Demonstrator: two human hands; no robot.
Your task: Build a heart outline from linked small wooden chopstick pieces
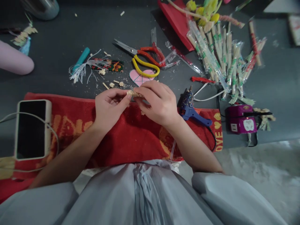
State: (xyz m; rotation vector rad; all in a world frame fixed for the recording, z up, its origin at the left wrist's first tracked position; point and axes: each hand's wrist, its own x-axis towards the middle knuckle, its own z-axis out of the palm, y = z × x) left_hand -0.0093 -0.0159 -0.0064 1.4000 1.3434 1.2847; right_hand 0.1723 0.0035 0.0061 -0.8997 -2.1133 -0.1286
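Above the red towel (140, 137), both hands meet on a small pale beige piece (133, 93). My left hand (109, 107) pinches its left end between thumb and finger. My right hand (161, 101) has its fingers wrapped round the right part, which they partly hide. Just beyond the hands lie a pink heart-shaped card (138, 78) and scissors (140, 56) with one yellow and one orange handle. Small beige bits (112, 84) and crumbs are scattered near my left hand. A blue glue gun (192, 112) rests to the right of my right hand.
A white-framed phone (32, 129) with a cable lies on the towel's left end. White threads (82, 70) and a teal tube (81, 59) are at the upper left. Many wrapped sticks (225, 56) lie at the upper right, above a purple power block (241, 118). A dark cup (43, 7) stands at the back left.
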